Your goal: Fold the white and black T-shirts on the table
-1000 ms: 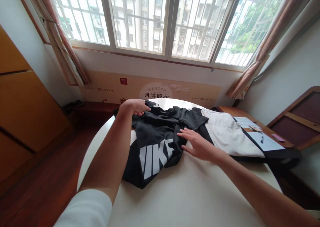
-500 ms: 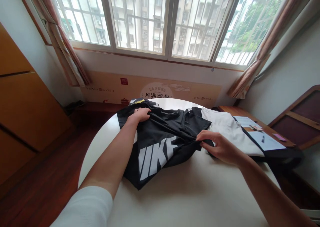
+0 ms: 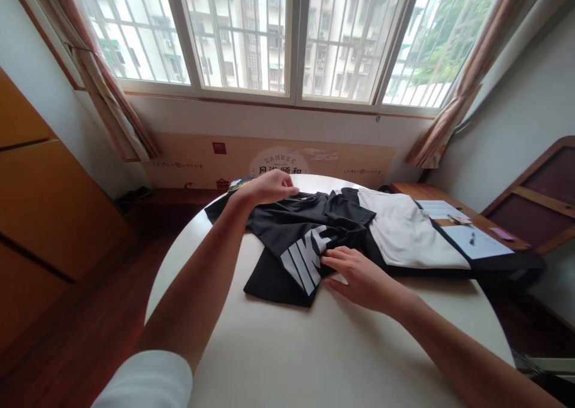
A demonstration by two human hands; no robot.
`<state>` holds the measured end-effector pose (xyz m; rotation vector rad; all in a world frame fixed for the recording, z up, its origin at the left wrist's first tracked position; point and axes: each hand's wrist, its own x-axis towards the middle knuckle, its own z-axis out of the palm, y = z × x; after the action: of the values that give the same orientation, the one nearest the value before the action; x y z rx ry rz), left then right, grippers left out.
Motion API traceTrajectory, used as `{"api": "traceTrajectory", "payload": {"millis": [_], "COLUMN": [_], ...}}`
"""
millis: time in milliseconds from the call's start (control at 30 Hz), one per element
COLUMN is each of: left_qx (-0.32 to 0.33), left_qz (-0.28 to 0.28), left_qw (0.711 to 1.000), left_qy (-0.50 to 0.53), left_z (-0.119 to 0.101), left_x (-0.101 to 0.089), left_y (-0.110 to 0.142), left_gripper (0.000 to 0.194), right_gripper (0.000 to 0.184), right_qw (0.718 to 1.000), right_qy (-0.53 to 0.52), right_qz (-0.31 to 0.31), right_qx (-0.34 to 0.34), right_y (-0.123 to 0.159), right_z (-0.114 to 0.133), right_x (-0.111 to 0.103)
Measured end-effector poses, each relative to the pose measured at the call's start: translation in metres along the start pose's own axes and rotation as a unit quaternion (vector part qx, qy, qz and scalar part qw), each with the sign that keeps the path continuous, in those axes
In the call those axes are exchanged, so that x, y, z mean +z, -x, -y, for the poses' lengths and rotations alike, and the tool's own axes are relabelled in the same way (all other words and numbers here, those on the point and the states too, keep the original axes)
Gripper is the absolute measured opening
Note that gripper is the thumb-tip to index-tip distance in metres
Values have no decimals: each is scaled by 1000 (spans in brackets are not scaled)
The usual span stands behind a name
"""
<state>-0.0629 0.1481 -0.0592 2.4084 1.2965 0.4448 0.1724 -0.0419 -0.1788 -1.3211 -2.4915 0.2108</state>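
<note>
Head view, looking down over a round table. Left hand (image 3: pixel 269 187) was stretched to the far side of the black garment (image 3: pixel 305 240), fingers curled down onto its upper edge; whether cloth was pinched between them could not be told. Right hand (image 3: pixel 357 271) lay with fingers spread and fairly flat at the garment's near right edge, fingertips touching the fabric just beside the large white lettering (image 3: pixel 306 257), holding nothing. A white sleeve (image 3: pixel 148 379) covered the left upper arm; both forearms were bare.

The black garment lay crumpled and partly folded on the far half of the white round table (image 3: pixel 323 348), the lettering facing up and running diagonally. Just to its right, touching it, a white garment (image 3: pixel 406 234) lay spread flat on a dark cloth that reached off toward the right.

Farther right, a wooden side surface (image 3: pixel 415 191) carried sheets of paper (image 3: pixel 474 241), with a small pink slip near them. A brown wooden-framed panel (image 3: pixel 539 193) leaned against the right wall. Behind the table a printed cardboard board (image 3: pixel 278 159) stood along the wall under a wide barred window (image 3: pixel 287 33), with curtains (image 3: pixel 101 90) tied back at both sides. A wooden cabinet (image 3: pixel 40 198) stood at the left, over dark wood flooring.
</note>
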Motion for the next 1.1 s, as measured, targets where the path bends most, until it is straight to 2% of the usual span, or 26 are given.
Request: {"api": "traceTrajectory", "payload": {"millis": [67,133,200,233,300,367,467,533,567,633,700,767,800,867,933,967,1033,1100], "left_qx": [6,27,71,93,119,111,63,15,-12,-60,-86,-94,-96,-102,-102,-98,-85,-72], "left_qz": [125,218,252,250,223,166,64,11,2,35,132,220,233,202,168,168,198,220], "left_qw": [992,972,954,949,948,962,990,999,1000,996,983,963,958,965,975,978,976,973], "left_qy": [-28,-85,-144,-168,-194,-183,-106,-36,-1,54,94,126,137,137,101,78,38,8], "left_z": [-31,-52,-63,-65,-65,-60,-42,-22,-12,9,23,30,31,33,35,37,40,43], "left_x": [15,43,74,86,95,83,41,10,-4,-25,-36,-34,-30,-16,2,11,27,39], "left_y": [19,42,66,76,90,94,90,89,90,96,103,105,104,97,87,81,73,68], "left_gripper": [44,52,50,44,28,19,21,21,21,24,30,38,41,44,44,43,40,37], "right_gripper": [42,37,20,14,16,20,16,11,12,28,43,46,45,44,46,46,45,50], "right_qw": [999,999,998,998,999,999,994,970,954,917,882,864,861,870,891,907,945,979], "right_qy": [30,48,56,57,54,29,-106,-226,-279,-361,-437,-486,-495,-475,-431,-398,-302,-181], "right_qz": [-16,-9,1,3,-1,-9,-35,-70,-95,-151,-157,-89,-47,2,-16,-36,-69,-70], "right_qx": [-1,-3,-1,-1,-5,-15,10,47,62,72,78,97,111,136,140,132,105,69], "right_y": [-2,-3,-6,-8,-10,-10,0,13,22,39,53,60,60,53,41,34,22,13], "right_z": [-7,-11,-12,-11,-10,-11,-18,-26,-31,-40,-49,-53,-54,-51,-44,-38,-27,-16], "right_x": [7,10,11,11,10,6,-15,-40,-54,-81,-99,-105,-104,-95,-80,-72,-54,-37]}}
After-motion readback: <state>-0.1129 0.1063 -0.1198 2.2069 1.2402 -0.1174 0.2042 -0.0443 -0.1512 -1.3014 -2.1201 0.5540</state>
